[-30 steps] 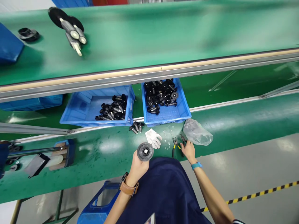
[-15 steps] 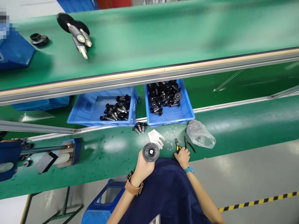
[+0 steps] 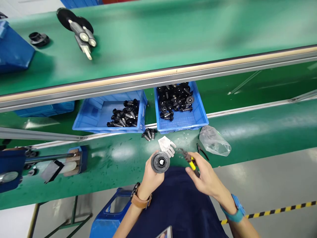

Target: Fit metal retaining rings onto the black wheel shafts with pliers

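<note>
My left hand (image 3: 151, 177) is closed around a black round wheel-like part (image 3: 158, 169), its flat face turned up and a small pale centre showing. To the right of it, my right hand (image 3: 208, 177) grips pliers (image 3: 192, 164) with yellow-and-black handles. The pliers' jaws point up and left, above the bench and apart from the black part. Several small pale rings (image 3: 186, 138) lie scattered on the green bench beyond the jaws. A white glove (image 3: 166, 145) rests just past my left hand. Dark-handled pliers (image 3: 202, 152) lie beyond my right hand.
Two blue bins (image 3: 94, 129) (image 3: 183, 127) at the back hold many black parts, with a few more parts (image 3: 149, 134) in front. A clear plastic bag (image 3: 215, 141) lies right. At left stands a bench device (image 3: 79, 162). A raised green shelf (image 3: 158, 39) spans above.
My right hand has picked up the yellow-handled pliers from the bench and brought them up towards the black part. My left hand stays nearly in place, still holding the part.
</note>
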Available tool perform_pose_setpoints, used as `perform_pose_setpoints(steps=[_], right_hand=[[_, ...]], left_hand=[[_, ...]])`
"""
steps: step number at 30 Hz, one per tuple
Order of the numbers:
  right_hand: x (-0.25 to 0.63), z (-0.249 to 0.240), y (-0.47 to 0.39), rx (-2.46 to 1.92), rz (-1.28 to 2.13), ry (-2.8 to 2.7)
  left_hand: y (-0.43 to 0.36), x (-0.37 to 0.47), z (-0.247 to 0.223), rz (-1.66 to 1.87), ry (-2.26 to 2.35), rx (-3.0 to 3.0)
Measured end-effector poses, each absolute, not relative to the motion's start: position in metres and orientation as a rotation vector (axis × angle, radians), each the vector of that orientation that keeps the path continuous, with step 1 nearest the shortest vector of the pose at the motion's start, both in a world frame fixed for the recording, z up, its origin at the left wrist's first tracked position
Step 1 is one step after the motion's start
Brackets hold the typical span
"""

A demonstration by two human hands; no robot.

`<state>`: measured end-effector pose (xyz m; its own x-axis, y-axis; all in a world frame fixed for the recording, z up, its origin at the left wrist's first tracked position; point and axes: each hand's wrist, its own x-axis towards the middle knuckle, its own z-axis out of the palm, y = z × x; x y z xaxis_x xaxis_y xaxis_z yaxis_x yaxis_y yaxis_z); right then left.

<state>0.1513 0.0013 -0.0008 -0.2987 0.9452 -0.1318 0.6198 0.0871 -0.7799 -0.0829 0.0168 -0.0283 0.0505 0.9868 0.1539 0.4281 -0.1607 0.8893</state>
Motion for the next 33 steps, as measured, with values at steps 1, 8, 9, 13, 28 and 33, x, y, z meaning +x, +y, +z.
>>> perform_pose_setpoints(steps=[1, 8, 9, 13, 28, 33], right_hand=[[0.148, 0.012, 0.001, -1.48, 1.012, -2.059], [0.138, 0.026, 0.0, -1.408, 0.773, -2.326], [0.138, 0.024, -0.001, -1.412, 0.773, -2.331], [0.138, 0.022, -0.002, -1.436, 0.758, -2.342], [0.142, 0.028, -0.004, -1.482, 0.601, -2.477], [0.142, 0.027, -0.002, -1.492, 0.476, -2.573]], left_hand=[[0.017, -0.083, -0.028, 1.065, 1.436, 1.701], [0.017, -0.084, -0.021, 1.083, 1.368, 1.75], [0.017, -0.084, -0.02, 1.088, 1.363, 1.752], [0.017, -0.083, -0.019, 1.097, 1.352, 1.751], [0.013, -0.085, -0.021, 1.048, 1.324, 1.764], [0.014, -0.086, -0.02, 1.026, 1.337, 1.792]])
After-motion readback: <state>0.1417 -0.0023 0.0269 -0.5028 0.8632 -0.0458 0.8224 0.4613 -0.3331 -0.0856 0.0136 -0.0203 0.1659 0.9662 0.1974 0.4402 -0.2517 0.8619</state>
